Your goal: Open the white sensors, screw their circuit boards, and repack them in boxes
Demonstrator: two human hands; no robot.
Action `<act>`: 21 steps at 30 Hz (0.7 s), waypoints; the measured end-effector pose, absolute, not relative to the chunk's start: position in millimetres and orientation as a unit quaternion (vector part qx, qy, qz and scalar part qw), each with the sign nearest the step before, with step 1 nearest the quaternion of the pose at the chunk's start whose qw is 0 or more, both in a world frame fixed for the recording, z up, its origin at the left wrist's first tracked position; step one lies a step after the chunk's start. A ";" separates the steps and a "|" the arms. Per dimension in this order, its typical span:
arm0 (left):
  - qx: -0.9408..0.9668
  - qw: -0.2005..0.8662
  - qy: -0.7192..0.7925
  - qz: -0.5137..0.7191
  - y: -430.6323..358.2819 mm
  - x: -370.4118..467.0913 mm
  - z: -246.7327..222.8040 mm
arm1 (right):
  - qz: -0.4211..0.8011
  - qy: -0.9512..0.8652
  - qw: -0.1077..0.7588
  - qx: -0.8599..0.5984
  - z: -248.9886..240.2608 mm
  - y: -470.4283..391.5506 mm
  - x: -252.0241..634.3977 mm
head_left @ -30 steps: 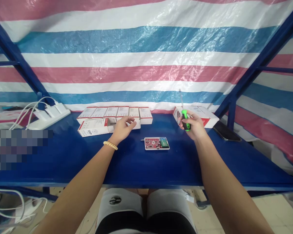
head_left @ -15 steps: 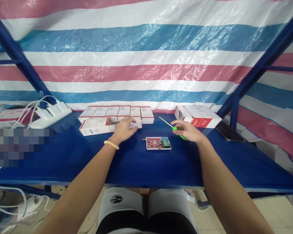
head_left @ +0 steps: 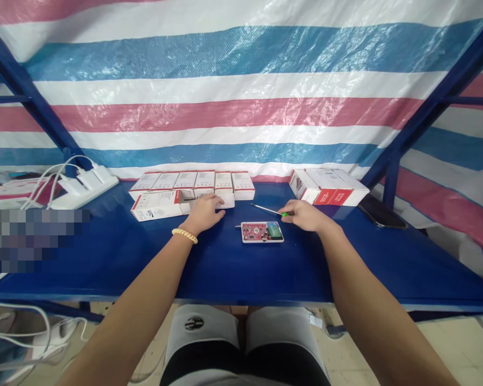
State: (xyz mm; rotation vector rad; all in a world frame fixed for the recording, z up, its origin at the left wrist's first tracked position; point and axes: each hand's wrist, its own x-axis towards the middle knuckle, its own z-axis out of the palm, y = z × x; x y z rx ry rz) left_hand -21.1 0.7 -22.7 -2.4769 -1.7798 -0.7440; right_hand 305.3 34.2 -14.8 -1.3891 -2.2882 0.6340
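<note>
A screwdriver (head_left: pixel 266 209) with a thin metal shaft and green handle is in my right hand (head_left: pixel 304 215), its tip pointing left. Most of its handle is hidden by my closed fingers. Below and between my hands lies a white case with a red circuit board and green part (head_left: pixel 261 232), a short metal piece sticking out at its left. My left hand (head_left: pixel 206 213) rests at the open end of a white and red carton (head_left: pixel 156 207) lying on its side; thumb and fingers are apart. What lies inside the carton is hidden.
Several white boxes (head_left: pixel 165 181) stand in a row at the back. More red and white boxes (head_left: pixel 332 186) are back right, beside a black phone (head_left: pixel 382 212). A white power strip (head_left: pixel 84 187) with cables sits left on the blue table (head_left: pixel 104 268).
My right hand has shifted slightly left and closed round the green handle, which stuck out below it before. The screwdriver's shaft now lies flatter. My left hand is almost unmoved.
</note>
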 end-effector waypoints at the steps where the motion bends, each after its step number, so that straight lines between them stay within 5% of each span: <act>1: -0.789 0.007 -0.570 -0.231 0.9 -21.2 -23.5 | 0.222 -0.818 0.188 -0.495 -15.1 34.9 305.5; 8: -0.778 0.024 -0.581 -0.236 -0.4 -20.5 -19.7 | 0.204 -0.807 0.178 -0.525 -11.6 31.7 304.8; 13: -0.760 0.093 -0.533 -0.359 -8.2 -14.3 -6.4 | 0.183 -0.769 0.317 -0.524 -5.8 25.2 294.7; 17: -0.829 0.078 -0.412 -0.370 -20.3 4.3 -0.3 | 0.368 -0.695 0.445 -0.428 -3.7 18.3 277.5; 21: -0.875 0.008 -0.328 -0.357 -31.8 26.0 -1.5 | 0.581 -0.638 0.446 -0.238 0.0 5.0 261.3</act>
